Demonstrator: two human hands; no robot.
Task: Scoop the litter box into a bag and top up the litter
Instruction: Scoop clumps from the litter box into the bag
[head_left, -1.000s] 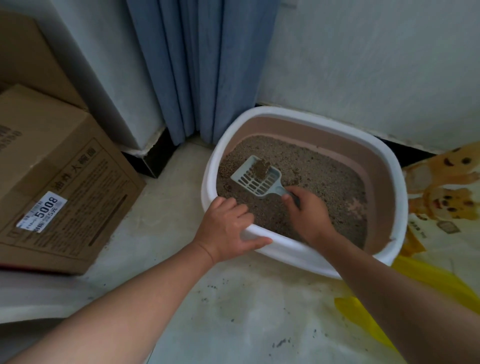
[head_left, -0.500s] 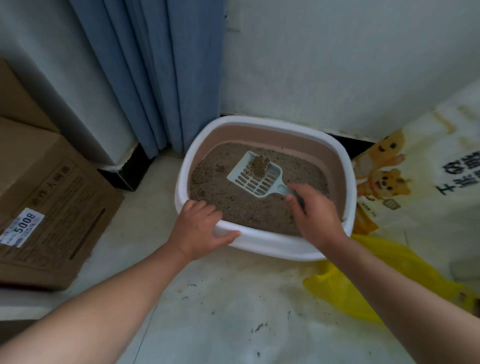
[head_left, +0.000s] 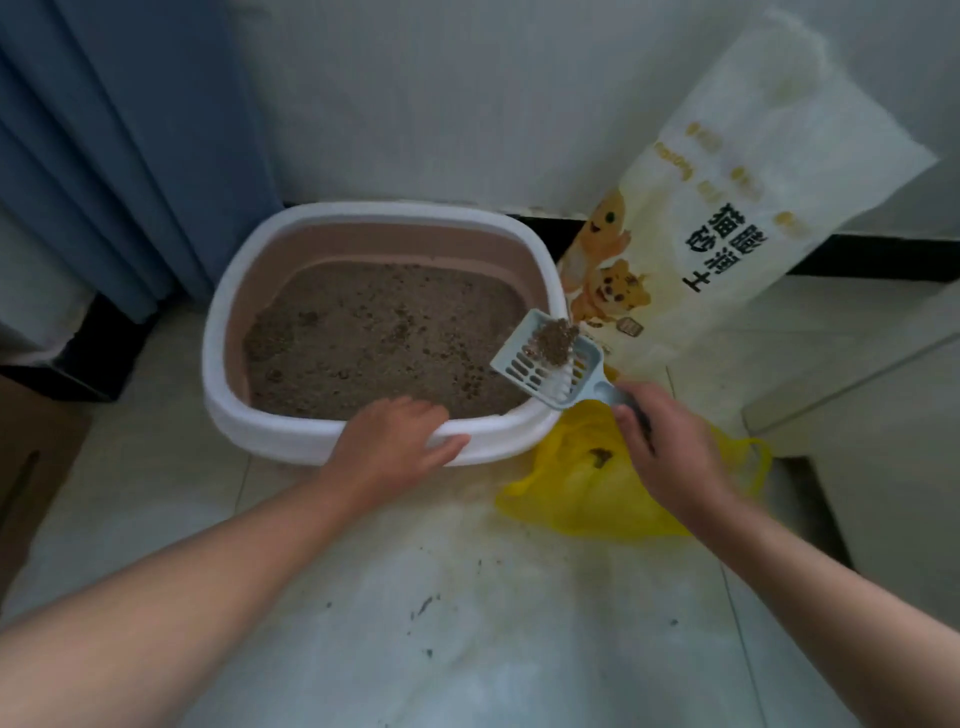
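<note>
I'm looking down at the litter box (head_left: 270, 431), a rounded-rectangle tub with a thick, smooth white rim and a dusty-pink inner wall. It sits on the pale, glossy tiled floor (head_left: 363, 623), and dark crumbs are scattered across the tiles. The litter (head_left: 374, 332) inside is a coarse grey-brown bed with darker lumpy patches.

My left hand (head_left: 389, 447) is on the near rim at 6 o'clock. The fingers are hooked over the edge and the thumb is stretched along the outer wall. My right hand (head_left: 670, 452) is wrapped round the dark handle of the scoop (head_left: 550, 369), a pale blue-grey slotted plastic shovel. The scoop carries a knobbly brown clump (head_left: 556, 338) near its front lip. It hangs over the box's 4 o'clock corner, just above the rim.

Right below it, at 5 o'clock from the box, is the yellow bag (head_left: 582, 493). It is thin, crinkled plastic lying slumped on the floor, with a dark bit inside. At 2 o'clock the litter sack (head_left: 727, 218), cream with cartoon tigers, leans against the white wall (head_left: 441, 93). The pleated blue curtain (head_left: 104, 156) hangs at 10 o'clock.

Half a second back the scoop was over the middle of the litter. Now it has travelled right to the corner, with the clump aboard. My left hand has stayed on the near rim. The view has swung right, so the sack shows in full and the cardboard box (head_left: 26, 457) is down to a sliver at 9 o'clock.
</note>
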